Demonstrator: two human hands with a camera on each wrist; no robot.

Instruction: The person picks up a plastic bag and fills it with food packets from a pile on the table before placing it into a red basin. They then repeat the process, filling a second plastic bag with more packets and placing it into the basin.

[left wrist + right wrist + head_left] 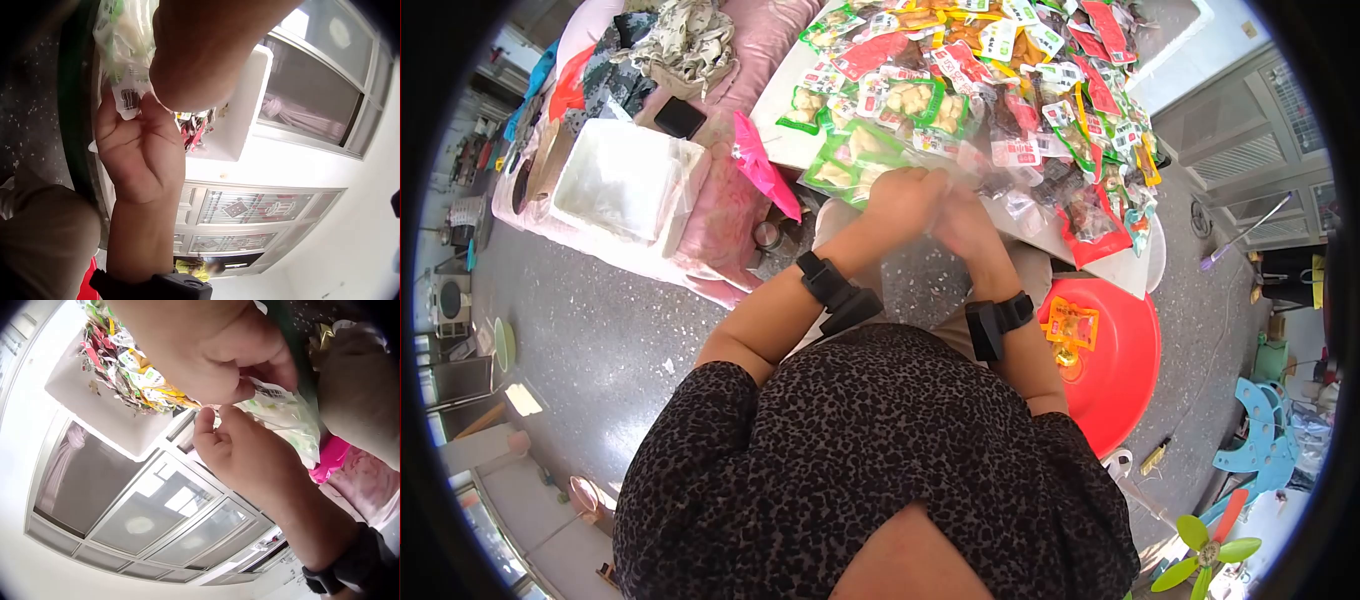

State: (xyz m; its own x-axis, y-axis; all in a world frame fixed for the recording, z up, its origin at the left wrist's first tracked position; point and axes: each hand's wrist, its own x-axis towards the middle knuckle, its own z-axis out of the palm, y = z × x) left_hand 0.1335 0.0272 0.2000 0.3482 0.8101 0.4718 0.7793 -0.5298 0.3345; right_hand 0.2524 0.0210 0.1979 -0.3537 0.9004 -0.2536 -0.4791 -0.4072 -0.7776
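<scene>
From above, the left hand and right hand meet at the near edge of the worktop, both pinching one clear packet between them. The worktop carries a heap of snack packs, too many to count. One red basin sits on the floor to the right with a few yellow packs in it, two or three as far as I can tell. To the left lie one white box and one pink bag.

At the left wrist, the right hand faces the camera, thumb and fingers pinching the packet by its printed end, right at the worktop's edge.

At the right wrist, the left hand and right hand both nip the packet, fingertips nearly touching. The heap shows behind.
</scene>
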